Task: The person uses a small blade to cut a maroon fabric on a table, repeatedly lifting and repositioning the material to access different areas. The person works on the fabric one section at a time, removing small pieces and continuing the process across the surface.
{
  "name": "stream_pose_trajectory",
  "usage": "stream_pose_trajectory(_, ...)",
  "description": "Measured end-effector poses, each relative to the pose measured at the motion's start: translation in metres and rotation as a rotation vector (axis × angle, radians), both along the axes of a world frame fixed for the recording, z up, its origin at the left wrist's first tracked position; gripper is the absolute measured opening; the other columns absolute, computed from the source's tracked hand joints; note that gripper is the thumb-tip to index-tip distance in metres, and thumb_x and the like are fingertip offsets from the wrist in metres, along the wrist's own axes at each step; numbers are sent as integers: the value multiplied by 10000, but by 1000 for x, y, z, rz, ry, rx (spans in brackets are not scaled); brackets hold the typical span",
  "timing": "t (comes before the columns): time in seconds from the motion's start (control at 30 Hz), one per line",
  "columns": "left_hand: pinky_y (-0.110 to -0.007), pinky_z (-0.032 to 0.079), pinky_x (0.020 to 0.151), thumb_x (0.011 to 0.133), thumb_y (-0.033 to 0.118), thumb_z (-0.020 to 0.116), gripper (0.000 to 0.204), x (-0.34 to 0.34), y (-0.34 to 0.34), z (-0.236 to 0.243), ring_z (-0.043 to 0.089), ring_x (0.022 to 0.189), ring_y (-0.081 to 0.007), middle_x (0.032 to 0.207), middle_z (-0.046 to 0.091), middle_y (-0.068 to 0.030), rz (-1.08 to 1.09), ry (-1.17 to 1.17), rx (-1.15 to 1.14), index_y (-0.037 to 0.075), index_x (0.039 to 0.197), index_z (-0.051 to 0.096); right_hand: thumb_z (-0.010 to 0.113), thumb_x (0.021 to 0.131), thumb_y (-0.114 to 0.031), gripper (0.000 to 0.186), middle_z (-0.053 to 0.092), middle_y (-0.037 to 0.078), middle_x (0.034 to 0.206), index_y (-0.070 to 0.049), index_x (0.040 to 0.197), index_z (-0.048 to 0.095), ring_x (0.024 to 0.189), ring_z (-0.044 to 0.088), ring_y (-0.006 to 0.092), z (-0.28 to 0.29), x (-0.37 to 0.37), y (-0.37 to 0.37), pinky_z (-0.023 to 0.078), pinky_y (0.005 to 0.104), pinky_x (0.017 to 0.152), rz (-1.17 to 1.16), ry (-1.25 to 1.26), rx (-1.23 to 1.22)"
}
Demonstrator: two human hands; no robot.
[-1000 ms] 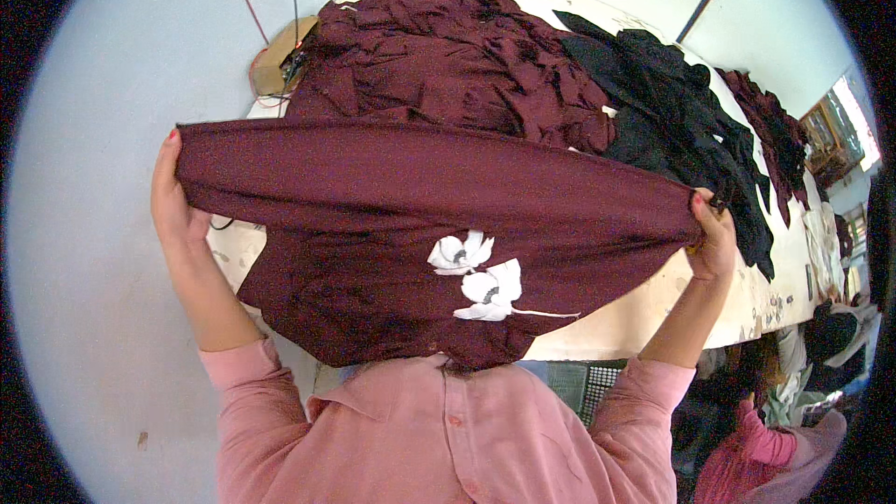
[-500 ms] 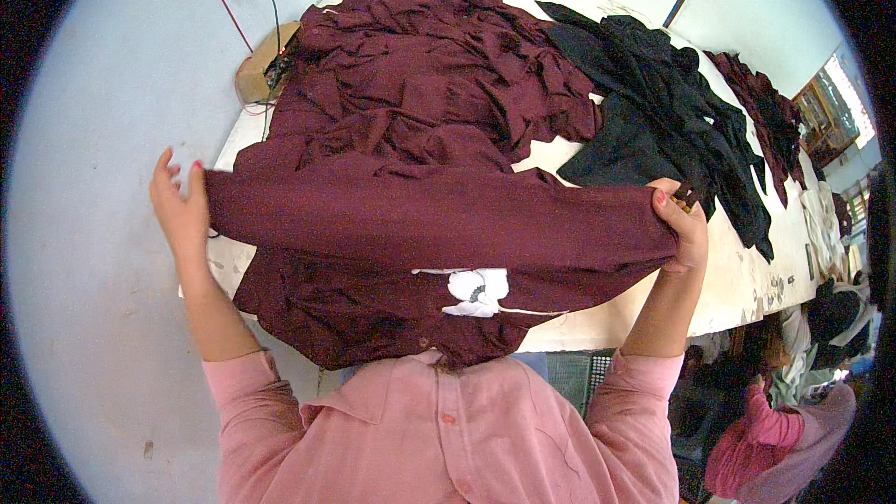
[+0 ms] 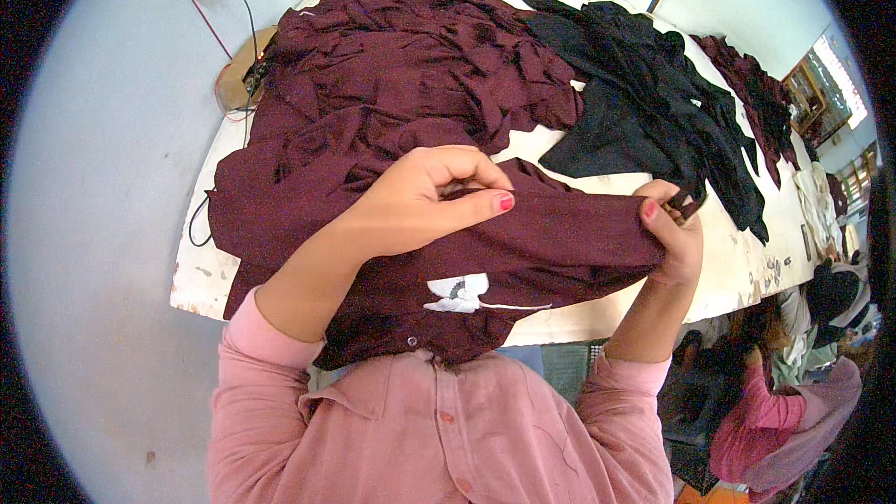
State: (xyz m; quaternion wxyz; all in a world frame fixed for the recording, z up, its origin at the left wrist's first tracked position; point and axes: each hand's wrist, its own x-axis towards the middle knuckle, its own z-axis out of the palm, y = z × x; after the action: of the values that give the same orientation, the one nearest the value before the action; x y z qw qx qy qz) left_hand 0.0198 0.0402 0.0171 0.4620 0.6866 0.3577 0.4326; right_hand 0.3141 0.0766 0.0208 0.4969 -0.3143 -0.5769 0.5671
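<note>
A maroon garment [image 3: 579, 224] with a white flower appliqué [image 3: 457, 292] and a small button near my chest is stretched between my two hands over the table's near edge. My left hand [image 3: 425, 201] pinches its upper edge about midway along, thumb in front and fingers curled behind. At the right end, my right hand [image 3: 674, 229] grips the cloth with the thumb on top. Something small and dark sticks out by the right fingers; what it is I cannot make out.
A large maroon cloth heap [image 3: 392, 65] covers the far left of the white table [image 3: 201, 271]. Black cloth [image 3: 644, 112] lies to its right, more maroon cloth [image 3: 747, 103] beyond. A corded box [image 3: 245, 75] sits by the left wall. Another person [image 3: 784, 429] is at lower right.
My left hand has moved right, from the garment's left end to the middle of its upper edge, and closed on it. The left part now hangs slack. My right hand keeps its grip.
</note>
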Motion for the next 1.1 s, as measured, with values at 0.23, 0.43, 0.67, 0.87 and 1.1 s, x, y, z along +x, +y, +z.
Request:
stream_pose_trajectory(0.23, -213, 447, 713, 881, 89, 676, 108, -6, -15, 9, 546, 795, -50, 864, 640, 1, 74, 18, -69, -7, 932, 678, 704, 795, -63, 178, 646, 89, 852, -15, 964, 676, 799, 622, 179, 2, -40, 5, 471, 285, 705, -358, -623, 590)
stream_pose_trajectory(0.43, -216, 457, 714, 880, 84, 673, 112, -10, -18, 7, 562, 805, -52, 883, 656, -10, 46, 40, -5, -13, 934, 683, 706, 798, -35, 174, 652, 64, 873, -6, 963, 659, 763, 589, 117, 10, -88, -4, 441, 241, 731, 240, -572, 561)
stream_pose_trajectory(0.67, -214, 477, 762, 869, 101, 693, 188, -11, -24, 2, 588, 852, -57, 928, 690, -34, 86, -100, -145, -26, 1007, 695, 657, 899, -168, 109, 583, -38, 742, -61, 899, 632, 680, 520, 82, 6, -75, 4, 434, 235, 681, 74, 40, -9)
stream_pose_trajectory(0.87, -221, 488, 785, 894, 152, 677, 259, -14, -32, -4, 613, 863, -80, 969, 692, -46, 107, -367, -350, -30, 1079, 681, 640, 893, -190, 471, 543, 122, 1009, -1, 1307, 521, 859, 533, 206, 2, -85, -16, 423, 265, 828, -170, -556, 883)
stream_pose_trajectory(1.1, -222, 496, 806, 922, 165, 644, 257, -10, -37, 3, 629, 882, -85, 991, 695, -54, 34, -488, -432, -20, 1098, 676, 751, 722, -150, 450, 631, 73, 868, -67, 1157, 672, 659, 564, 224, -5, -87, -22, 460, 314, 582, -294, -577, 1204)
